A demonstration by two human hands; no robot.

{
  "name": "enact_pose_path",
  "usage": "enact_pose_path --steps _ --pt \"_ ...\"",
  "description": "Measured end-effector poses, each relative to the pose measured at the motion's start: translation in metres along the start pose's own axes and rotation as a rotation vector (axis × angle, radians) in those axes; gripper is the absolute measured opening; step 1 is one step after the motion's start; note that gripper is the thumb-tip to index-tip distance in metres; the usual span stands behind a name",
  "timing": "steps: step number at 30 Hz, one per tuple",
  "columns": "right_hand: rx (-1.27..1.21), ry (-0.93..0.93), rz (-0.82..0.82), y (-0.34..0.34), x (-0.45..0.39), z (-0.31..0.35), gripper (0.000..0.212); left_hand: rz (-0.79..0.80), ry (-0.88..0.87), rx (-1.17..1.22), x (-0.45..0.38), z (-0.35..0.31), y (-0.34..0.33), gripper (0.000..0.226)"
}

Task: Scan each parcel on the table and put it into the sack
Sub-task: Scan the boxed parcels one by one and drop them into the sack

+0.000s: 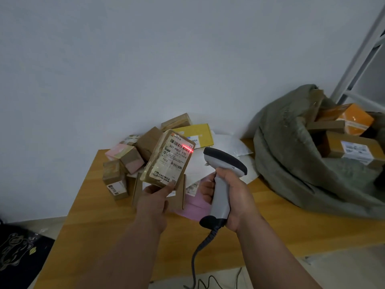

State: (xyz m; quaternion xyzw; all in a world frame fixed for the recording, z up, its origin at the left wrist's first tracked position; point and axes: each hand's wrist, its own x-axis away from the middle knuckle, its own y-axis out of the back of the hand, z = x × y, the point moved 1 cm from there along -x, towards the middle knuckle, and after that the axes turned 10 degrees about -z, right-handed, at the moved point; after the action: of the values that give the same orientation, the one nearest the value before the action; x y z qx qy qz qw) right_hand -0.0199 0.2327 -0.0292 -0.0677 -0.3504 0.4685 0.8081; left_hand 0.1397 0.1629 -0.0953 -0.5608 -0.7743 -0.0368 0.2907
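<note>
left hand point(155, 197) holds parcel point(168, 158), right hand point(231, 197) grips scanner point(224, 178)

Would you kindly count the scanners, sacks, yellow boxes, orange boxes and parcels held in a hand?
scanner, gripped by the right hand: 1
sack: 1
yellow box: 1
orange box, inside the sack: 1
held parcel, in the left hand: 1
Total: 5

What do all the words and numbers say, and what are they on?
"507-P802 T70": white label on the brown parcel the left hand holds.
"P802": same label, lower down.
Chinese print and barcodes there: too small to read.
Labels on the table parcels and the boxes in the sack: blurred.
</note>
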Motion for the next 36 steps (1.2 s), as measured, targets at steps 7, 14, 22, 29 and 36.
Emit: enact_pose_path --steps 7,14,22,29,36 --pt "0.066 0.021 -0.026 0.037 -0.019 0.027 0.021 0.003 -0.013 -0.024 0.015 0.021 -0.04 0.015" --pt "0.085 0.04 -0.035 0.062 -0.037 0.045 0.023 0.03 0.043 -0.042 0.022 0.033 -0.071 0.026" --pt "0.066 0.085 -0.101 0.074 -0.054 0.058 0.026 0.108 0.04 -0.095 0.006 0.037 -0.102 0.051" --pt "0.009 0.289 -0.242 0.076 -0.063 0.081 0.019 0.224 -0.025 -0.144 -0.001 0.024 -0.149 0.02" --pt "-0.071 0.444 -0.444 0.109 -0.065 0.099 0.021 0.408 -0.158 -0.29 0.015 0.022 -0.203 0.03"
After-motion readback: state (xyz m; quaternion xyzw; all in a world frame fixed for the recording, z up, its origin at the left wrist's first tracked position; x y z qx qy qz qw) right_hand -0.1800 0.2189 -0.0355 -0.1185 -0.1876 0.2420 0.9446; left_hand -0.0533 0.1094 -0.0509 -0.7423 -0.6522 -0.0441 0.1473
